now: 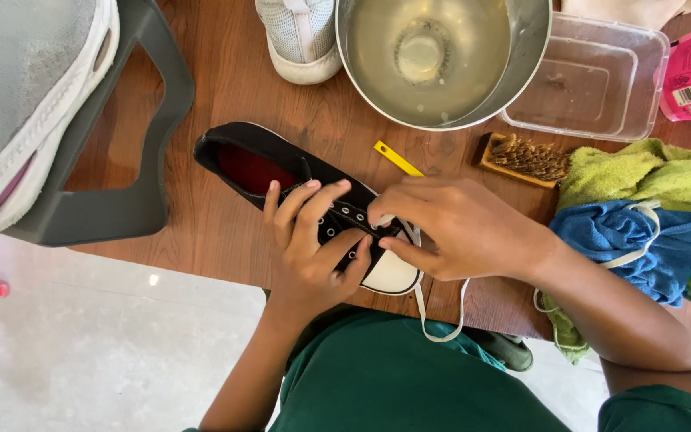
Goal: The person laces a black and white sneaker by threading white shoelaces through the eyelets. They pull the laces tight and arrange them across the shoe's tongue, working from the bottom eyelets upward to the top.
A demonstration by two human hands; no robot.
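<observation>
Lying diagonal, black shoe [281, 172] toe toward person, heel upper-left

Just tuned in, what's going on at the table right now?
A person steadies a black canvas shoe on the wooden table with the left hand, while the right hand pinches its white lace at the eyelets. The lace's loose end hangs off the table edge. Behind them sit a steel bowl of water, a scrub brush, a clear plastic tub and crumpled green and blue cloths.
</observation>
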